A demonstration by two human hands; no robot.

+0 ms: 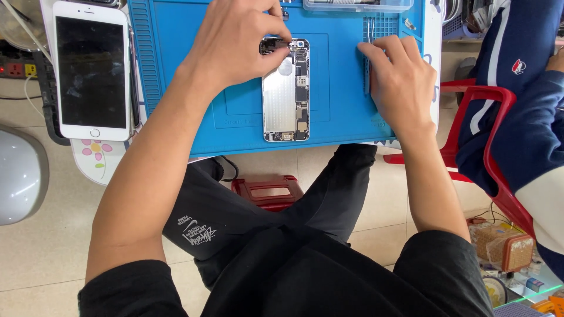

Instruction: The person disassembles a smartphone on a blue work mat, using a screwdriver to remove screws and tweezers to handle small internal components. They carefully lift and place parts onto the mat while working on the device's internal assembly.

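An opened phone body (286, 97) lies face-open on a blue work mat (176, 70), its inner boards and metal plate showing. My left hand (235, 41) hovers over the phone's top end, thumb and fingers pinched on a small dark part (271, 46) at the upper left corner. My right hand (399, 79) rests on the mat to the right of the phone, fingers curled over a thin grey tool (366, 79) at the mat's ribbed section. Whether that hand grips the tool is unclear.
A white phone screen panel (92, 70) lies left of the mat. A clear plastic box (358, 6) sits at the mat's top edge. Another person in a navy sleeve (517, 117) sits on a red chair (487, 147) at right. A red stool (267, 192) stands below.
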